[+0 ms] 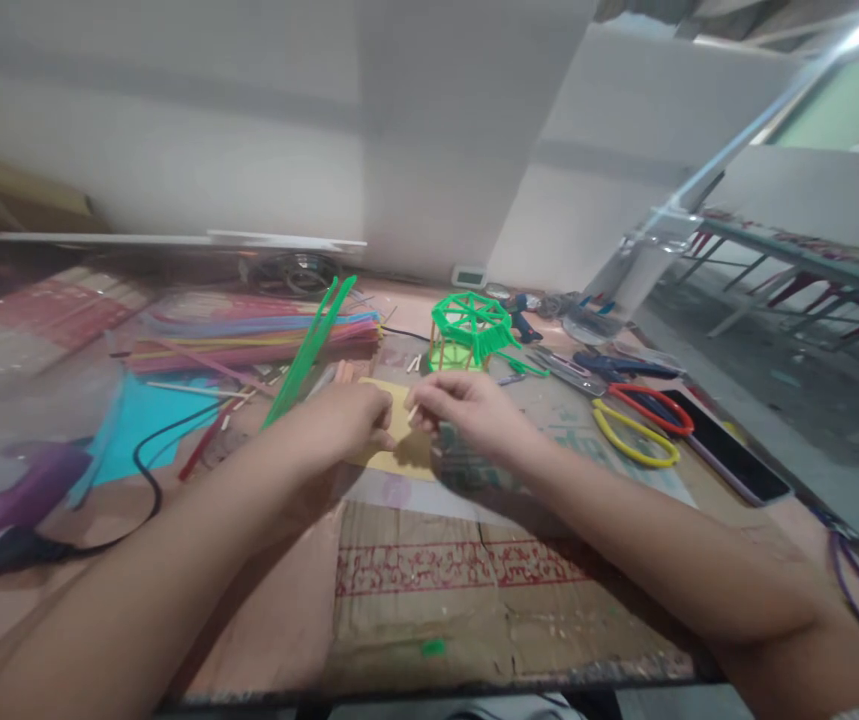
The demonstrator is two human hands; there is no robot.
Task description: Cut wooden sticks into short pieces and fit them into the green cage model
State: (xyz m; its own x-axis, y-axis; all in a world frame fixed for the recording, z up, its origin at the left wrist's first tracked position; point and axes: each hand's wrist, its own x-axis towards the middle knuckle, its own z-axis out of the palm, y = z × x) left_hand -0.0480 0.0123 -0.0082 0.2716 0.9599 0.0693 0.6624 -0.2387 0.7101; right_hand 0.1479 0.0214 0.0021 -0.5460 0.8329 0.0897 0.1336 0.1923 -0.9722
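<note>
My left hand (pixel 358 412) is closed just above the yellow card (pixel 391 460), fingers curled toward the right hand; whatever it may hold is hidden. Across a small gap, my right hand (pixel 470 408) pinches a short pale stick (pixel 413 411) between thumb and forefinger, over the card's right part. Right behind the right hand stands a green wheel-shaped frame (pixel 472 318) on thin wooden posts above a lighter green base. Several short stick pieces (pixel 414 364) lie by that base. Long green strips (pixel 313 345) slant up behind my left forearm.
Bundled coloured strips (pixel 264 335), a blue sheet (pixel 163 425) and a purple glue gun (pixel 31 505) with its black cord lie left. To the right are red-and-yellow-handled scissors (pixel 635 435), a phone (pixel 736 450) and a clear container (pixel 616 285). A wall stands behind.
</note>
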